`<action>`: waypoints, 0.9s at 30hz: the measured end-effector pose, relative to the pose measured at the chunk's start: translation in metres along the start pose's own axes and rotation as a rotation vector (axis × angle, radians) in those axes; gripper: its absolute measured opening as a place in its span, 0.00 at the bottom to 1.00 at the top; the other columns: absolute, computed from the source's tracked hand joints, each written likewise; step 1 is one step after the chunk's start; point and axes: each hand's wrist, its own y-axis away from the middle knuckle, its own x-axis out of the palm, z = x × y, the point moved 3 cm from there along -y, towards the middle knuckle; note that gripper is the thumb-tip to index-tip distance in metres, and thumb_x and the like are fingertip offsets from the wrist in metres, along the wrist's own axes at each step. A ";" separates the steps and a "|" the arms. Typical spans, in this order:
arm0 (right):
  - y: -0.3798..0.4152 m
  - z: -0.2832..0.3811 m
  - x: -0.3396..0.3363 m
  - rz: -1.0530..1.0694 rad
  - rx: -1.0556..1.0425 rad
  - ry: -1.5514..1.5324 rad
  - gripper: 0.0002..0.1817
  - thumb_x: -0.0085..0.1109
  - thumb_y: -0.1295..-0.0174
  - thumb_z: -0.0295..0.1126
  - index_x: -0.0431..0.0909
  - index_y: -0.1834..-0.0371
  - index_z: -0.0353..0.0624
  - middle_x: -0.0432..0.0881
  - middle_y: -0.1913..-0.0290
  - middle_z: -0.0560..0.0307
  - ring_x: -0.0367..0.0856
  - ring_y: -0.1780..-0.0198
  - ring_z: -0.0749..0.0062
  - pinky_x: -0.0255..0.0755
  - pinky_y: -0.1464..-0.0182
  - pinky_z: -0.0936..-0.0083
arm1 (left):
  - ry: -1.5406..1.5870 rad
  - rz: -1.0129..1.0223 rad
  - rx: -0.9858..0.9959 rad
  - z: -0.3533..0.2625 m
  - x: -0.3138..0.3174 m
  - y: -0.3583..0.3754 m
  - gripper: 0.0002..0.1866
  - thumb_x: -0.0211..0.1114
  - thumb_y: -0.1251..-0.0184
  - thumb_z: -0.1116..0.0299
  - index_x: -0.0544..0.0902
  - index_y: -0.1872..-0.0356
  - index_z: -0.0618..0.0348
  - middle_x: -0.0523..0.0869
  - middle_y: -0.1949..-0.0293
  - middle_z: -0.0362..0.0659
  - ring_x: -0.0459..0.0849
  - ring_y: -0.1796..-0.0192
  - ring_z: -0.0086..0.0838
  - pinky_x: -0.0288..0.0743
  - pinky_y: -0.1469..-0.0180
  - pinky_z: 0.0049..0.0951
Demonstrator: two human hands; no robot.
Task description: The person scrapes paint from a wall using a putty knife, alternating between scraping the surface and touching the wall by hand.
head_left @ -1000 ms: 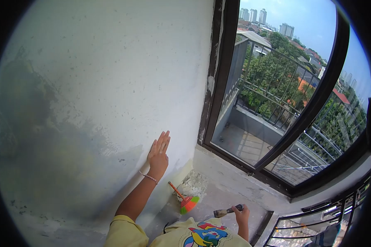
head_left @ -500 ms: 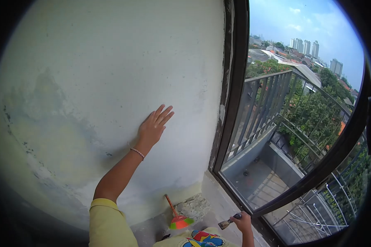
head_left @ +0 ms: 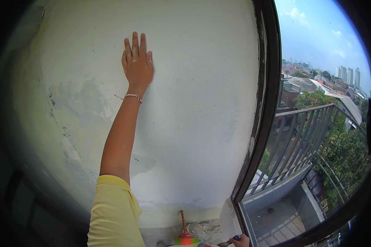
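My left hand point(head_left: 137, 66) lies against the pale wall point(head_left: 185, 103) with its fingers spread, high up and left of the middle. It holds nothing, and a thin bracelet point(head_left: 132, 96) circles its wrist. At the bottom edge, my right hand point(head_left: 241, 241) is closed around the dark handle of a scraper point(head_left: 236, 238), partly cut off by the frame. Grey and yellowish patches point(head_left: 86, 99) mark the wall left of my left arm.
A brush point(head_left: 185, 236) with an orange and green head stands near rubble point(head_left: 206, 230) at the wall's foot. A dark door frame point(head_left: 266, 90) rises on the right. Beyond it are a balcony railing point(head_left: 301, 123), trees and distant buildings.
My left hand has moved up the wall. The view has shifted left and up, so my right hand with the scraper now sits at the very bottom edge.
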 end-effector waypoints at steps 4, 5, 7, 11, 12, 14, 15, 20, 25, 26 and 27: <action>-0.012 0.006 0.002 -0.042 -0.005 -0.002 0.21 0.78 0.50 0.42 0.86 0.66 0.33 0.87 0.69 0.39 0.86 0.65 0.51 0.76 0.59 0.57 | -0.010 -0.015 -0.040 -0.008 0.004 0.015 0.34 0.51 0.18 0.61 0.55 0.16 0.53 0.52 0.15 0.46 0.50 0.14 0.45 0.49 0.19 0.45; -0.013 0.018 0.001 -0.015 0.027 -0.038 0.20 0.78 0.50 0.42 0.86 0.66 0.33 0.87 0.69 0.39 0.86 0.65 0.53 0.76 0.59 0.58 | 0.035 -0.021 -0.079 -0.013 0.003 0.025 0.34 0.51 0.18 0.61 0.54 0.16 0.58 0.51 0.15 0.49 0.49 0.14 0.45 0.49 0.19 0.45; -0.021 0.026 0.005 0.013 0.053 -0.071 0.20 0.78 0.50 0.42 0.87 0.67 0.33 0.87 0.70 0.40 0.86 0.66 0.54 0.76 0.59 0.58 | 0.075 -0.031 -0.121 -0.023 0.000 0.046 0.35 0.51 0.18 0.62 0.52 0.17 0.63 0.51 0.15 0.51 0.48 0.14 0.45 0.48 0.19 0.45; -0.038 0.016 0.032 0.092 -0.035 -0.124 0.18 0.76 0.48 0.40 0.87 0.68 0.33 0.85 0.73 0.42 0.83 0.68 0.59 0.73 0.62 0.59 | 0.072 0.094 -0.106 -0.049 -0.006 0.095 0.37 0.52 0.20 0.63 0.51 0.18 0.69 0.49 0.15 0.55 0.48 0.14 0.45 0.47 0.19 0.44; -0.039 0.019 0.037 0.106 -0.053 -0.120 0.17 0.76 0.48 0.39 0.87 0.68 0.33 0.85 0.73 0.43 0.83 0.69 0.60 0.73 0.63 0.60 | 0.070 0.143 -0.088 -0.053 -0.007 0.106 0.37 0.52 0.20 0.63 0.51 0.18 0.69 0.49 0.15 0.55 0.48 0.14 0.45 0.47 0.19 0.43; -0.042 0.025 0.046 0.124 -0.064 -0.110 0.17 0.76 0.48 0.38 0.86 0.69 0.32 0.85 0.73 0.43 0.83 0.70 0.60 0.73 0.65 0.60 | 0.077 0.177 -0.078 -0.062 -0.011 0.128 0.37 0.52 0.20 0.63 0.51 0.18 0.69 0.50 0.15 0.56 0.49 0.14 0.45 0.48 0.19 0.43; -0.043 0.027 0.050 0.118 -0.065 -0.150 0.16 0.77 0.47 0.36 0.84 0.70 0.32 0.84 0.74 0.45 0.80 0.71 0.61 0.72 0.66 0.61 | 0.092 0.211 -0.067 -0.067 -0.011 0.136 0.37 0.52 0.21 0.63 0.52 0.18 0.70 0.51 0.15 0.56 0.50 0.14 0.46 0.48 0.19 0.43; -0.054 -0.002 0.065 0.192 -0.049 0.125 0.23 0.81 0.54 0.49 0.88 0.71 0.38 0.85 0.70 0.41 0.87 0.66 0.46 0.79 0.61 0.57 | 0.104 0.269 -0.009 -0.084 -0.012 0.178 0.37 0.54 0.22 0.62 0.54 0.19 0.70 0.52 0.16 0.56 0.52 0.14 0.47 0.49 0.20 0.42; -0.052 -0.004 0.061 0.231 -0.027 0.174 0.22 0.79 0.50 0.49 0.88 0.72 0.39 0.83 0.67 0.44 0.84 0.63 0.46 0.77 0.57 0.57 | 0.082 0.372 0.117 -0.104 -0.010 0.249 0.38 0.55 0.21 0.58 0.56 0.19 0.70 0.55 0.16 0.57 0.53 0.15 0.47 0.49 0.20 0.42; -0.050 -0.006 0.059 0.219 -0.032 0.148 0.22 0.80 0.51 0.48 0.88 0.72 0.38 0.84 0.67 0.44 0.85 0.63 0.47 0.77 0.58 0.57 | 0.099 0.388 0.126 -0.108 -0.010 0.260 0.38 0.55 0.21 0.58 0.56 0.19 0.70 0.55 0.16 0.57 0.53 0.15 0.47 0.49 0.20 0.42; -0.048 -0.007 0.058 0.204 -0.040 0.122 0.22 0.80 0.52 0.47 0.87 0.72 0.37 0.84 0.67 0.44 0.85 0.63 0.47 0.77 0.60 0.57 | 0.087 0.402 0.146 -0.112 -0.009 0.272 0.38 0.55 0.21 0.57 0.56 0.19 0.70 0.55 0.17 0.57 0.54 0.15 0.47 0.49 0.20 0.42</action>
